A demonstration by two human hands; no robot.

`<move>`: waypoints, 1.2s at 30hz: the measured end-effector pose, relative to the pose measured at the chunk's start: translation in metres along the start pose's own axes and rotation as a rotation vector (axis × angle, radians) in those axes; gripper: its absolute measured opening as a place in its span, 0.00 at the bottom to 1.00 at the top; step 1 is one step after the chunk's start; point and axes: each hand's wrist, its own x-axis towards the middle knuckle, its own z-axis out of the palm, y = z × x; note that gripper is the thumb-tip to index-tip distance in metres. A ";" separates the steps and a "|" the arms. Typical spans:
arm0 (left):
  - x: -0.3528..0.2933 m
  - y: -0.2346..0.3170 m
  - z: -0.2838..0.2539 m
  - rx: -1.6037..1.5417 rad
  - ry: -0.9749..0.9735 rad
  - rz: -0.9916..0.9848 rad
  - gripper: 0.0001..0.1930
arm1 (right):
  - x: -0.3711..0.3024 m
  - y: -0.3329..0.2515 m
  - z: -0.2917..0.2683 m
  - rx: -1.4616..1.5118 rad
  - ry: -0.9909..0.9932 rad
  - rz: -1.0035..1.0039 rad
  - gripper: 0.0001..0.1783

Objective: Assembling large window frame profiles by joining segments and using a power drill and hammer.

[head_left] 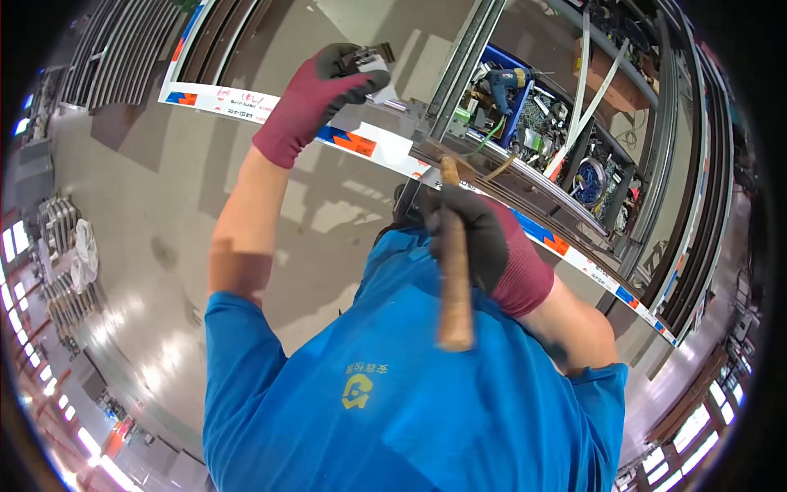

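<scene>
My left hand, in a maroon glove with dark palm and fingers, is closed around a small metal fitting with dark ridged edges and a pale flat side. It is above a long metal profile with white, blue and orange tape. My right hand, gloved the same way, grips a round wooden stick near my body. Both of the stick's visible ends are bare wood, and its middle is covered by my fingers.
A cordless drill lies in a blue bin at the right. Beside it are trays of screws and small hardware, and a bowl of blue pieces. Metal profiles frame the bench. Stacked profiles stand far left.
</scene>
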 end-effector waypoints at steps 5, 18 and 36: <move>0.022 0.002 0.024 0.187 -0.292 -0.135 0.28 | -0.010 -0.014 -0.051 0.050 0.187 0.016 0.15; 0.080 -0.029 0.054 0.280 -0.726 -0.643 0.23 | 0.002 -0.077 -0.156 0.136 0.277 -0.035 0.22; 0.112 -0.017 0.060 0.307 -0.697 -0.784 0.25 | 0.103 -0.148 -0.169 -0.671 -0.016 -0.253 0.23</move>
